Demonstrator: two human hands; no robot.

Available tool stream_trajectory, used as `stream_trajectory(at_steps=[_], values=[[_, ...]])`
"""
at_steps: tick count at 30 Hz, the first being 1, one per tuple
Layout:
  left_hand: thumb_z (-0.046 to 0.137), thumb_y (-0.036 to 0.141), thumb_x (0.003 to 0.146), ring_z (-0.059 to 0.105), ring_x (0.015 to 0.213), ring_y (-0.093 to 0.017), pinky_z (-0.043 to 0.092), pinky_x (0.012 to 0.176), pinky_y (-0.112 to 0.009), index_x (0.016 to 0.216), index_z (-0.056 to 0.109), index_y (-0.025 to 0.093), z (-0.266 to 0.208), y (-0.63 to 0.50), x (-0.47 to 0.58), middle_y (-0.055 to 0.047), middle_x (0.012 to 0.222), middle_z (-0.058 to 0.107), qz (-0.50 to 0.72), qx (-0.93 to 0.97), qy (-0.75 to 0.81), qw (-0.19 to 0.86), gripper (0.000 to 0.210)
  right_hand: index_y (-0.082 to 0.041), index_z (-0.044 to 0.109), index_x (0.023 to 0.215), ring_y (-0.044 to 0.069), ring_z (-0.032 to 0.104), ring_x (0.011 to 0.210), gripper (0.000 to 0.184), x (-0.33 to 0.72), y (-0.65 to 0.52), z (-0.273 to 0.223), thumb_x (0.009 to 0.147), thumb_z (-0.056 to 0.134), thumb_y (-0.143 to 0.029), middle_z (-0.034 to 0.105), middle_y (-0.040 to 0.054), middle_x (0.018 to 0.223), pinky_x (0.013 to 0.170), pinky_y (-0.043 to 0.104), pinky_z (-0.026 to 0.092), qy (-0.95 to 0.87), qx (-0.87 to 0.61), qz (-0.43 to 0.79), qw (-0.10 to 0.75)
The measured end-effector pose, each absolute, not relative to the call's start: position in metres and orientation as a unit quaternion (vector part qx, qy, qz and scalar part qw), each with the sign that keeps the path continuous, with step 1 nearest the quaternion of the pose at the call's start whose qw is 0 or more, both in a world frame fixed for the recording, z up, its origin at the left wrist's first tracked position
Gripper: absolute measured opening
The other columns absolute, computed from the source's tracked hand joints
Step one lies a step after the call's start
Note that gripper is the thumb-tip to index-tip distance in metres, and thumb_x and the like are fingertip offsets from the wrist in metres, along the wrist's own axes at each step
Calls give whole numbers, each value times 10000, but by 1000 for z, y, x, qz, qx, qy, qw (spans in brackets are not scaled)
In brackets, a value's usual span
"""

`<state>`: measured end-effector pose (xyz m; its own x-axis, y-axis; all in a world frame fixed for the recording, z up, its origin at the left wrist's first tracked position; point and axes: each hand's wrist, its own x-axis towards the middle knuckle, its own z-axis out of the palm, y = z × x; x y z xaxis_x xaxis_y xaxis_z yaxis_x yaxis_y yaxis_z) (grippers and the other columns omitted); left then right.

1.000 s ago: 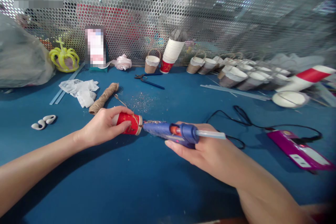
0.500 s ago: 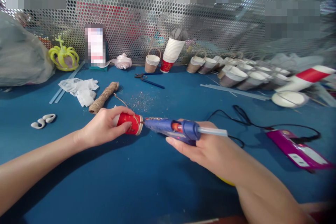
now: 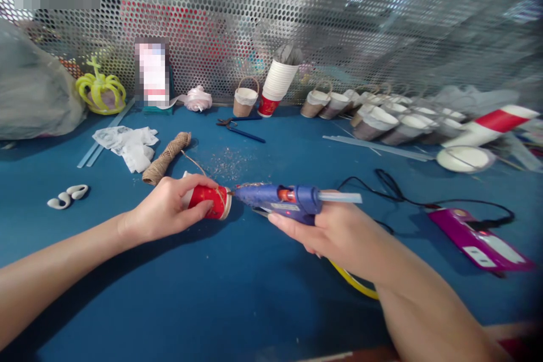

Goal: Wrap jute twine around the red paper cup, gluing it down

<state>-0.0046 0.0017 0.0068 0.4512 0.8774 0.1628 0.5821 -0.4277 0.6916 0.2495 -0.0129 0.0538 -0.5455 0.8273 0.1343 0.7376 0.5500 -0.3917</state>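
Observation:
Lying on its side, a red paper cup [image 3: 215,203] is gripped by my left hand [image 3: 173,203], its rim facing right. A strand of twine runs over the cup and leads back to a hank of brown twine [image 3: 167,158] just behind it. My right hand [image 3: 335,226] is wrapped round a blue glue gun [image 3: 271,199], with a clear glue stick [image 3: 341,197] protruding from its rear. The gun's nozzle points left and is at the cup's rim; whether it touches I cannot tell.
Behind lie pliers [image 3: 241,130], a small brown cup with a handle [image 3: 245,103] and stacked paper cups [image 3: 280,82]. Several wrapped cups [image 3: 373,123] stand at the back right. A purple power strip [image 3: 475,240] with a black cord is at right; white crumpled cloth [image 3: 129,144] at left.
My right hand has tilted the glue gun slightly, its rear shifting a little up and left. More of a yellow curved band shows beneath my right wrist. The left hand stays on the cup.

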Motion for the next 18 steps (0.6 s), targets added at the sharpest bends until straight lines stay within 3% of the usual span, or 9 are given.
stream_trajectory(at_steps=[7, 12, 18], values=[[495, 289, 815, 525, 494, -89, 415, 474, -178, 1088, 577, 133, 8, 1, -4, -7, 701, 658, 256, 808, 453, 277, 325, -232, 408, 496, 105, 428, 361, 330, 243, -9, 59, 799, 523, -293, 408, -60, 347, 429, 243, 382, -837, -488, 194, 155], [498, 294, 827, 552, 536, -92, 435, 517, -177, 1086, 574, 144, 7, 1, -5, -9, 743, 665, 262, 811, 445, 276, 309, -230, 456, 545, 107, 434, 342, 276, 240, -8, 63, 804, 531, -290, 383, -79, 315, 411, 239, 373, -822, -509, 212, 144], [489, 297, 830, 476, 456, -74, 386, 461, -174, 1104, 563, 148, 6, -1, -4, 12, 654, 626, 253, 813, 449, 272, 321, -226, 412, 503, 96, 437, 331, 333, 238, -6, 63, 808, 529, -287, 420, -75, 330, 395, 234, 369, -813, -526, 213, 133]])
